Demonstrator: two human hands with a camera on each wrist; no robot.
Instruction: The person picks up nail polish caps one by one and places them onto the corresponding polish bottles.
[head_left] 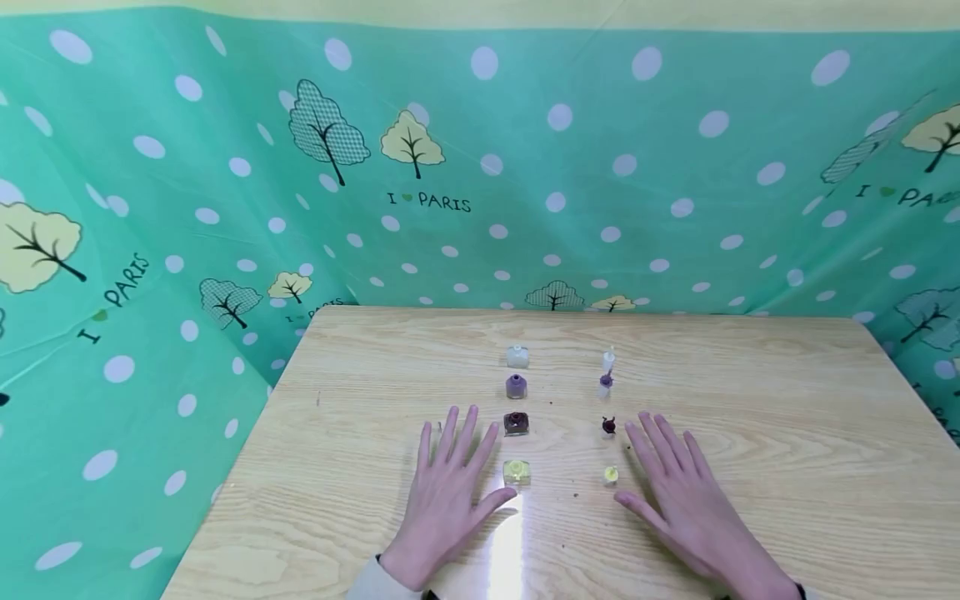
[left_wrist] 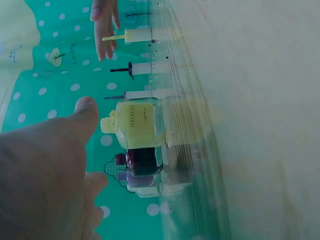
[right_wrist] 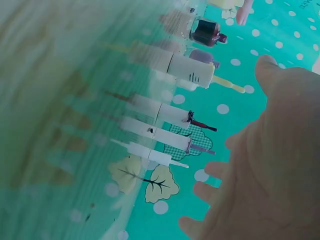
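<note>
My left hand [head_left: 447, 496], fingers straight and spread, is over the table just left of a column of uncapped nail polish bottles. Nearest its thumb stands the yellow bottle [head_left: 517, 472], its label facing me in the left wrist view. Behind it come a dark red bottle [head_left: 516, 423], a purple bottle [head_left: 516, 387] and a white bottle [head_left: 517, 357]. My right hand [head_left: 690, 508] is also spread, beside a column of white caps standing with their brushes up: yellow-tipped cap [head_left: 611, 476], dark red-tipped cap [head_left: 608, 427], purple-tipped cap [head_left: 605, 384] and white-tipped cap [head_left: 608, 360]. Both hands hold nothing.
The light wood-grain table [head_left: 360, 367] is glossy, with a bright reflection near its front. A few small dark specks lie between the columns. A green polka-dot cloth [head_left: 525, 167] hangs behind the table and along its left and right sides.
</note>
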